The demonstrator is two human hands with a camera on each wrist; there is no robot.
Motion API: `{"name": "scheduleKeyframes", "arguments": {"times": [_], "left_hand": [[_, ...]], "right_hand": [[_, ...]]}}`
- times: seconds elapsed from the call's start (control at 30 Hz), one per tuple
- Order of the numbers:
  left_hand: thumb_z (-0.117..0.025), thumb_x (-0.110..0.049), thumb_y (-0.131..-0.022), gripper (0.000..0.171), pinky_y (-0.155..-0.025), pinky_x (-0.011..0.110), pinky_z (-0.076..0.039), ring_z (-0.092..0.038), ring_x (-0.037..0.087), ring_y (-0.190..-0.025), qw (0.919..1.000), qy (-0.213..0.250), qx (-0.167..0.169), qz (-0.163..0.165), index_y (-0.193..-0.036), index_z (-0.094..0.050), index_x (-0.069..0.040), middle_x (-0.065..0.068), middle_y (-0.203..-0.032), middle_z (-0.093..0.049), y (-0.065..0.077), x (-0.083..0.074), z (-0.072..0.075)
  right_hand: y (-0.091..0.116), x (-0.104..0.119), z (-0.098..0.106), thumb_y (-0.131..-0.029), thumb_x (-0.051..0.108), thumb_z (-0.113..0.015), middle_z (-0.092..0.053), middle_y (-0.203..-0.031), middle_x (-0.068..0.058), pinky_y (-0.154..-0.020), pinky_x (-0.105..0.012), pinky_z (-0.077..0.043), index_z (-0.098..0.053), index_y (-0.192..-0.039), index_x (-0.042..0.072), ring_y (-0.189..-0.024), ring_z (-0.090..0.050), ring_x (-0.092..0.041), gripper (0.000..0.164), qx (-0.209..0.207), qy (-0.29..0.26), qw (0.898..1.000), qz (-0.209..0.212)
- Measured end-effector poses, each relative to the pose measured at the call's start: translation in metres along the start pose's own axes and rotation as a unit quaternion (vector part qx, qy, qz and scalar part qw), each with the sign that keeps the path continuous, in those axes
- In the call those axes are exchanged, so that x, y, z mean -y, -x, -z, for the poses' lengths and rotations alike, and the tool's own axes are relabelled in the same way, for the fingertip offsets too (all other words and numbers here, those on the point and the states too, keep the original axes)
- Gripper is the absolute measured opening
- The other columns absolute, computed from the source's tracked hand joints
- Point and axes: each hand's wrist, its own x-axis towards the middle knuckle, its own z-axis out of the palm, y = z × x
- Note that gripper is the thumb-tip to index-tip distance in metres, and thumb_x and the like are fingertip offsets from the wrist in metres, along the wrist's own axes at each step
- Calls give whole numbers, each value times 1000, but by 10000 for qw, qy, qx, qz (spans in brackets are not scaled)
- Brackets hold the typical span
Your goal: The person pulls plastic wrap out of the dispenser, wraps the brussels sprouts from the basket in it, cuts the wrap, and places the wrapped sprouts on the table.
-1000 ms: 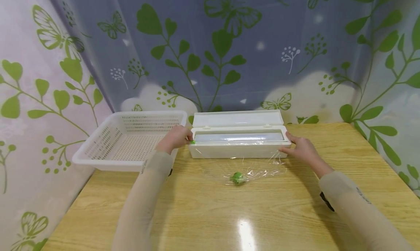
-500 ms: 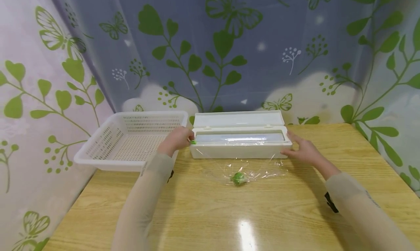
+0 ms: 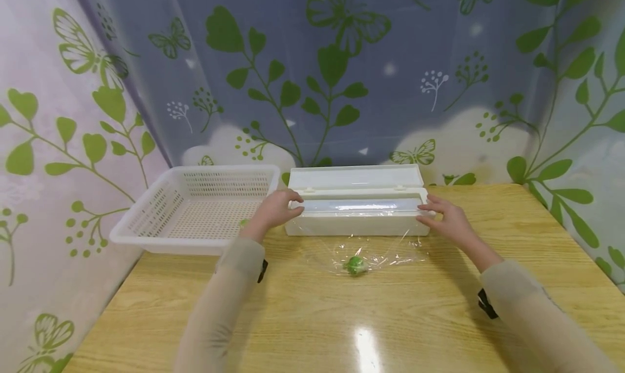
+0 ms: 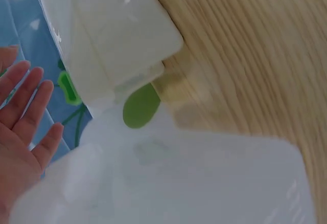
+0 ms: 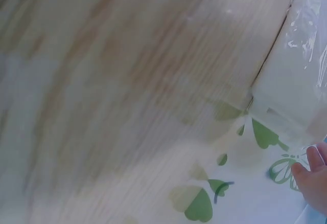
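Head view: wooden tabletop (image 3: 312, 329) nearest. Small green-and-white vegetable (image 3: 356, 265) sits in front of the dispenser box (image 3: 356, 225), at the near edge of the clear cling film (image 3: 393, 255); can't tell if over or under it. Film runs from the box's front lip onto the wood, probably clinging there, so it lies spread.

Left hand (image 3: 273, 209) at the box's left end, right hand (image 3: 450, 221) at its right end. Neither looks clamped: fingers loosely extended, thumbs apart from fingertips. Contact with film can't be told. Spacing likely suits working the sheet's full width. Left wrist view: green slider (image 4: 69, 87) at the box's left end, clear of the fingers.

Lid (image 3: 356, 177) tipped behind the box, leaving the roll (image 3: 358, 206) exposed. White perforated basket (image 3: 171, 248) left of the box, probably parked aside for elbow room. Leaf-print curtain (image 3: 390, 118) behind the box.
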Motion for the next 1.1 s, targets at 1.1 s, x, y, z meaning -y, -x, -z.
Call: {"name": "scheduleKeyframes", "arguments": {"times": [1.1], "left_hand": [[-61, -34, -83, 48, -98, 59, -14, -29, 21, -126, 9977, -480, -357, -324, -123, -52, -9, 6, -130, -45, 6, -14, -43]], "right_hand": [[34, 28, 2, -84, 4, -58, -56, -117, -8, -80, -18, -43, -66, -90, 1, -106, -45, 4, 11, 579, -2006, 9700, 1249]]}}
